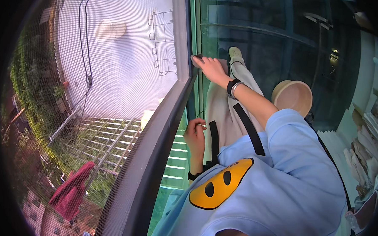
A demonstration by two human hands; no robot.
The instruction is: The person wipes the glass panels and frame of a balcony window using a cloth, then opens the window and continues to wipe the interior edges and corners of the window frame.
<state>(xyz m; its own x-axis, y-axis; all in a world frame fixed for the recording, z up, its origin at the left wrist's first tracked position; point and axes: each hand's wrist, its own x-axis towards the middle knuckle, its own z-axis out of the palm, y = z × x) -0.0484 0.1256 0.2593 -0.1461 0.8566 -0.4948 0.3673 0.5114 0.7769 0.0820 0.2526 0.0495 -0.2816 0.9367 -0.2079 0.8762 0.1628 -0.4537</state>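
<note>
My right hand (pixel 213 69) presses a grey cloth (pixel 223 64) against the dark upright edge of the window frame (pixel 192 46). Part of the cloth is covered by the fingers, which are closed over it. Lower down, my left hand (pixel 194 133) is raised beside the lower frame bar, next to the greenish glass. Its fingers are loosely bent and slightly apart, and I see nothing in them. A fine mesh insect screen (pixel 141 90) fills the frame to the left.
A pale round bucket (pixel 292 97) stands on the dark floor to my right. Folded papers or cloths (pixel 366 161) are piled along the right side. Beyond the screen are a metal-barred rack (pixel 110 140), a red cloth (pixel 73 190) and green plants (pixel 27 95).
</note>
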